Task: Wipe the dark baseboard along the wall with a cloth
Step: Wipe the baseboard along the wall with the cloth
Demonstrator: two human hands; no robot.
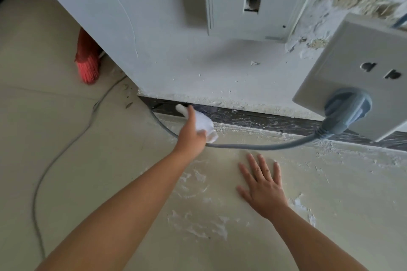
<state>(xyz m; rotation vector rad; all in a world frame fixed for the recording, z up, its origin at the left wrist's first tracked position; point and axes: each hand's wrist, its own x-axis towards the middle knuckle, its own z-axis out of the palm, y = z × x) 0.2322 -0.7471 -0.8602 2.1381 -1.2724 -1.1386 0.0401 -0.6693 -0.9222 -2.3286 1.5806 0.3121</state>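
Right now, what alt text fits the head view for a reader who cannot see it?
The left hand presses a white cloth against the dark baseboard near its left end, while the right hand lies flat on the dusty floor. A grey cable runs from a wall socket.

A grey plastered wall (pixel 167 50) with a socket plate (pixel 361 72) was seen above a pale, dust-streaked floor (pixel 66 138).
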